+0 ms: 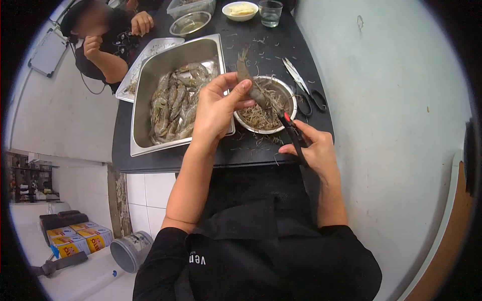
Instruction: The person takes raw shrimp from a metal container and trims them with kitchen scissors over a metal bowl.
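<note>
A grey raw shrimp (257,94) is pinched in my left hand (217,104), its tail pointing up. My right hand (316,150) grips black-handled scissors (291,131) with a red spot near the pivot. Their blades lie at the shrimp's lower end; I cannot tell how far apart they are. Beneath both hands stands a round metal bowl (258,131) with thin shrimp trimmings (258,119) in it. To the left, a deep steel pan (144,150) holds many whole shrimp (173,100), partly hidden by my left hand and forearm.
A second pair of scissors (304,85) lies open right of the bowl. Farther back are a metal bowl (191,19), a white dish (241,17) of pale pieces and a glass (271,14). Another person (108,55) works across at the left beside a white tray (134,75). A wall (386,125) borders the right.
</note>
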{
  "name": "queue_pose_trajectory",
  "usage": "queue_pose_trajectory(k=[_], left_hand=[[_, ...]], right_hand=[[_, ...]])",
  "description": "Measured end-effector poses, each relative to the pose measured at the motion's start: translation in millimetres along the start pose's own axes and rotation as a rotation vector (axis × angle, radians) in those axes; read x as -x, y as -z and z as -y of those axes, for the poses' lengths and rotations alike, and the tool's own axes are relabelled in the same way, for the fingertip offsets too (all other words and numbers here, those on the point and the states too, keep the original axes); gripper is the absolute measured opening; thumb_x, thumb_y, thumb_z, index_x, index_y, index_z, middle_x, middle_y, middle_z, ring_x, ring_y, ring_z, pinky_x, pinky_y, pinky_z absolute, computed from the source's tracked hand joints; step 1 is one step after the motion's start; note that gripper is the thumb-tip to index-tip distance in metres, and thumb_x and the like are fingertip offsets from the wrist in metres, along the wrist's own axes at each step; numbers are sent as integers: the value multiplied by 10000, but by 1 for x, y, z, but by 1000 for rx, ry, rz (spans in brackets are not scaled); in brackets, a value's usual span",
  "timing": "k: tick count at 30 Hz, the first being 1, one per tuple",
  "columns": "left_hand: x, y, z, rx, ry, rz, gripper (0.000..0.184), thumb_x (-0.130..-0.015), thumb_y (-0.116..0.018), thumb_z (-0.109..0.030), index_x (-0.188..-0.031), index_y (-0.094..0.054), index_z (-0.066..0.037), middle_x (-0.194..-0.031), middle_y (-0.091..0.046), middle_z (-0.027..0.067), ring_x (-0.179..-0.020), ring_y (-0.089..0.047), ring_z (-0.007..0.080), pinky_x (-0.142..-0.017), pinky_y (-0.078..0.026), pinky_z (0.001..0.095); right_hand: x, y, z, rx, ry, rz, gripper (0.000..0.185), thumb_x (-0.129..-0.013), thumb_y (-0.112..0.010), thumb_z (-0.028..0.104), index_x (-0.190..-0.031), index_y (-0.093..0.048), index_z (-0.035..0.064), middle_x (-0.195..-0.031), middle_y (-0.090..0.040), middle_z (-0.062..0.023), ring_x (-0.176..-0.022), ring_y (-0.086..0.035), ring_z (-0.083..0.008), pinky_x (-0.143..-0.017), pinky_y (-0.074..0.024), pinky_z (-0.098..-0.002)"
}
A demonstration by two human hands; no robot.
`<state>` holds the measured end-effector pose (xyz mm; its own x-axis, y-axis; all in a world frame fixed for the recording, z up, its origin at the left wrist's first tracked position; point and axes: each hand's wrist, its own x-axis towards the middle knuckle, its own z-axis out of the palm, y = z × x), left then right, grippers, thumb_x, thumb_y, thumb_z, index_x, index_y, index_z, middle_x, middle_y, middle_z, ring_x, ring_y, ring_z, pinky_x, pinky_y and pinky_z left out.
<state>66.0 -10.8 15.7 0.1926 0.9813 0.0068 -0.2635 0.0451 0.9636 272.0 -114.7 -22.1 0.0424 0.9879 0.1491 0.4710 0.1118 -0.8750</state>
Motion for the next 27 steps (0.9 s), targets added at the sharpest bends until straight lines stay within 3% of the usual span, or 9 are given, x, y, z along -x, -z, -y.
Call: queue_pose_trajectory(k=[7, 11, 13, 18, 19, 20, 23, 25, 27], left_hand=[[-9, 9, 6, 20, 60, 56, 204, -893, -667, -126, -1038, -639, 15, -959, -647, 59, -858, -633, 131, -702, -581, 274], [-10, 5, 4, -5, 19, 54, 181, -910, -648, -147, -1039, -606, -27, -902, -623, 17, -786, -598, 86, -693, -575, 267], [-11, 7, 3, 4, 28, 30, 183, -914, -642, -147, -1046, -603, -27, -892, -615, 12, -780, -592, 83, -693, -573, 266], [-13, 13, -2, -23, 111, 68, 191, -921, -615, -121, -1093, -574, -48, -937, -587, 12, -768, -556, 78, -702, -569, 281], [-13, 17, -5, -56, 112, 138, 245, -942, -570, -114, -1151, -513, 0, -1054, -619, 94, -890, -619, 149, -704, -564, 274], [-13, 19, -7, -32, 99, 151, 241, -945, -567, -126, -1147, -515, -4, -1048, -619, 99, -891, -617, 147, -705, -560, 274], [-6, 19, -12, -39, 70, 133, 249, -957, -568, -189, -1113, -528, 1, -1034, -618, 106, -871, -616, 133, -722, -548, 274], [-3, 22, -19, -161, 67, 106, 207, -966, -568, -225, -1075, -587, -50, -1036, -633, 27, -821, -578, 76, -742, -512, 244], [-3, 31, -14, -269, 68, 82, 229, -951, -600, -255, -1057, -617, -52, -998, -638, 9, -821, -586, 71, -718, -494, 227]], right_hand=[[-10, 4, -6, 137, 1, 62, 821, -524, -896, 403, -1239, -612, 116, -774, -639, -61, -662, -590, -168, -640, -496, -307], [-15, 3, -2, 194, 5, 64, 834, -508, -895, 413, -1242, -612, 138, -791, -639, -55, -683, -594, -177, -643, -501, -315], [-17, 2, 2, 235, 67, 30, 780, -538, -910, 304, -1229, -619, 87, -769, -620, -37, -681, -574, -139, -640, -478, -281], [-22, 0, 3, 316, 167, -19, 755, -527, -905, 312, -1198, -634, 95, -745, -602, -36, -681, -569, -170, -635, -477, -309], [-24, 1, 3, 347, 191, -20, 746, -523, -903, 312, -1186, -638, 97, -737, -597, -37, -682, -566, -181, -637, -475, -318], [-25, 0, 2, 360, 220, -32, 711, -548, -866, 387, -1171, -632, 137, -707, -581, -31, -673, -561, -215, -622, -454, -349], [-28, -4, 9, 417, 260, -40, 708, -552, -864, 385, -1170, -630, 131, -701, -573, -31, -673, -564, -223, -621, -453, -353], [-25, -8, 12, 419, 312, -63, 702, -554, -862, 386, -1164, -630, 129, -705, -589, -27, -676, -568, -224, -624, -452, -350], [-26, -13, 12, 427, 281, -54, 698, -552, -863, 387, -1156, -631, 126, -711, -609, -24, -676, -570, -223, -622, -451, -351]])
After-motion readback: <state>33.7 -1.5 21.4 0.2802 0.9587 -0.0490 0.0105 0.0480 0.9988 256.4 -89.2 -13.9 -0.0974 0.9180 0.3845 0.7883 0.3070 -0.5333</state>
